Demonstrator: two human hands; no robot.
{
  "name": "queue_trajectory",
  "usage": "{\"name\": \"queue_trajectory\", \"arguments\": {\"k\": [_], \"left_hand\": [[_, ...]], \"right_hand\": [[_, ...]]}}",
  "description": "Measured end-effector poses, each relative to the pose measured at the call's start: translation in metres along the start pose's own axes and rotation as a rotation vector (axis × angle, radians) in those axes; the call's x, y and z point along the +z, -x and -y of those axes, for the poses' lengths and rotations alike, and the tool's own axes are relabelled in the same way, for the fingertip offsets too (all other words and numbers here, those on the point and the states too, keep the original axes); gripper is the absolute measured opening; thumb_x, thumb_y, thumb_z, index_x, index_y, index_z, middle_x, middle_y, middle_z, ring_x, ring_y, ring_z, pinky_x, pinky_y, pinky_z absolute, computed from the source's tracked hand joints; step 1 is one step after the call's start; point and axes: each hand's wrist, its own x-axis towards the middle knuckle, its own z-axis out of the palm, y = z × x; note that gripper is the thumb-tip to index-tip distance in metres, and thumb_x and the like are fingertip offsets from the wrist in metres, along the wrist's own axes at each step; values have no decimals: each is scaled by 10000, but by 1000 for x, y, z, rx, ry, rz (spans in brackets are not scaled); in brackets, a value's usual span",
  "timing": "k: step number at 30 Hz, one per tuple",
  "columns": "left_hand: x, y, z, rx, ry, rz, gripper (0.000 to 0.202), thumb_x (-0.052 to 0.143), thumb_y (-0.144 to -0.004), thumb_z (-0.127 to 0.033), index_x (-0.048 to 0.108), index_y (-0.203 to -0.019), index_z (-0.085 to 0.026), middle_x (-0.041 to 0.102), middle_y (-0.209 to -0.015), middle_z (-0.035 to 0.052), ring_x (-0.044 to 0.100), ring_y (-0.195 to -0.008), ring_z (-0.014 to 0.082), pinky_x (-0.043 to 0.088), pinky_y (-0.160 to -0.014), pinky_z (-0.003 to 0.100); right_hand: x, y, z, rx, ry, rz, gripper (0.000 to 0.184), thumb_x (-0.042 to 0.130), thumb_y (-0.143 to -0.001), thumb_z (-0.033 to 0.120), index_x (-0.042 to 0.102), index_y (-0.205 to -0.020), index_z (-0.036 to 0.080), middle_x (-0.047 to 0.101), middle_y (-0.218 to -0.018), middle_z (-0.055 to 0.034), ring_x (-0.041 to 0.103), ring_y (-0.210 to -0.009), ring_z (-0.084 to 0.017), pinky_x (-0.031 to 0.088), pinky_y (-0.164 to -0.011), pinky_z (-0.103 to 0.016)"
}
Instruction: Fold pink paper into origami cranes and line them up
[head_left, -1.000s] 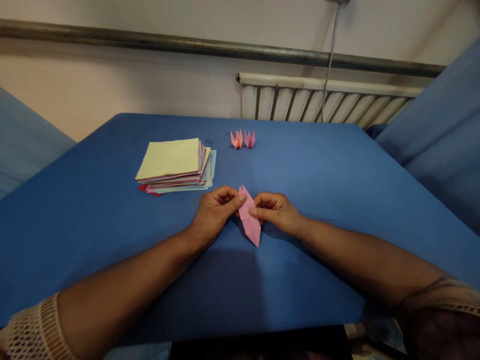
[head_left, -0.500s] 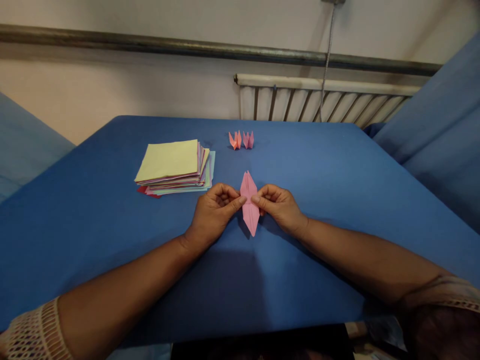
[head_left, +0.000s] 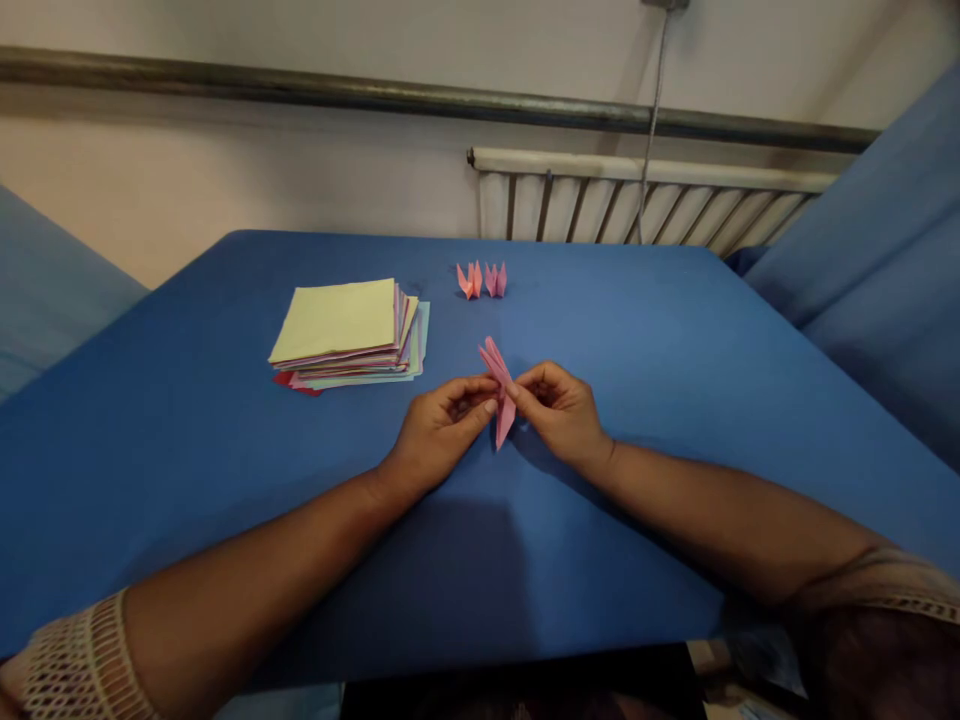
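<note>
A folded pink paper piece point(head_left: 500, 392), long and pointed at both ends, is pinched between my two hands over the blue table point(head_left: 675, 330). My left hand point(head_left: 442, 430) grips its left side with thumb and forefinger. My right hand point(head_left: 559, 408) pinches its right side, fingers curled. The piece stands nearly edge-on to me, tilted, its lower tip close to the table top.
A stack of coloured square papers point(head_left: 345, 330), pale yellow on top, lies to the left. Two small folded pink figures point(head_left: 482, 279) stand further back. A radiator point(head_left: 645, 205) and a wall rail lie behind the table. Blue-covered surfaces flank both sides.
The pink piece has been turned from lying flat-faced towards me to nearly edge-on, and both hands have shifted slightly away from me with it.
</note>
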Motion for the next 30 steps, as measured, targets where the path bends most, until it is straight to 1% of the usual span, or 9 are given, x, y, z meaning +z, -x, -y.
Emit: {"name": "queue_trajectory", "arguments": {"k": [3, 6, 9, 12, 14, 17, 19, 25, 30], "left_hand": [[3, 2, -4, -65, 113, 3, 334, 849, -684, -337, 724, -954, -187, 756, -976, 31, 701, -919, 179, 547, -907, 324], [4, 2, -7, -107, 138, -15, 296, 854, -674, -350, 741, -886, -177, 748, -875, 19, 681, -804, 147, 544, -822, 283], [2, 0, -8, -152, 153, -59, 248, 856, -675, -342, 752, -810, -162, 721, -790, 6, 638, -717, 111, 521, -750, 241], [1, -2, -8, -213, 281, -84, 239, 866, -663, -327, 746, -785, -160, 700, -760, -5, 629, -703, 101, 521, -735, 236], [0, -3, -8, -235, 342, -86, 235, 861, -668, -325, 739, -780, -158, 696, -768, -3, 636, -716, 107, 531, -742, 248], [1, -3, -8, -242, 305, -86, 230, 839, -693, -332, 730, -793, -156, 685, -757, 1, 627, -691, 109, 526, -702, 248], [2, -2, -9, -232, 240, -86, 237, 826, -702, -337, 718, -804, -153, 672, -731, -4, 606, -650, 101, 506, -660, 237], [3, -1, -11, -139, 124, -142, 360, 874, -604, -285, 648, -858, -164, 647, -688, -42, 596, -638, 93, 478, -652, 220], [-1, -1, -9, -54, 5, -129, 291, 860, -631, -304, 649, -773, -163, 632, -705, -36, 573, -661, 93, 467, -672, 224]], "right_hand": [[-2, 5, 4, -208, 212, 74, 85, 633, -902, 308, 658, -902, 227, 689, -801, -13, 635, -713, -140, 516, -682, -300], [-5, 8, 7, -400, 352, 159, 143, 521, -964, 225, 662, -991, 227, 677, -867, -37, 633, -809, -156, 515, -757, -325], [-6, 8, 8, -443, 366, 190, 189, 484, -971, 183, 657, -1030, 230, 656, -879, -36, 622, -829, -154, 511, -767, -324], [-6, 6, 4, -381, 320, 114, 141, 557, -932, 195, 655, -1023, 240, 636, -942, -33, 615, -831, -144, 504, -755, -314], [-5, 5, 1, -264, 259, 63, 128, 640, -886, 239, 631, -1014, 245, 636, -955, -24, 616, -814, -139, 501, -752, -314], [-1, 4, -2, -47, 77, 96, 216, 717, -824, 304, 567, -970, 248, 650, -847, 11, 636, -767, -137, 504, -735, -310], [0, 3, -3, 38, -36, 123, 245, 721, -807, 321, 530, -941, 246, 640, -771, 36, 633, -715, -126, 497, -691, -290], [0, 2, -3, 145, -69, 150, 300, 726, -799, 375, 516, -962, 237, 607, -641, 81, 545, -541, -91, 408, -538, -243], [2, 0, -4, 166, -119, 116, 265, 772, -753, 395, 591, -836, 220, 642, -735, 33, 598, -648, -106, 489, -634, -266]]}}
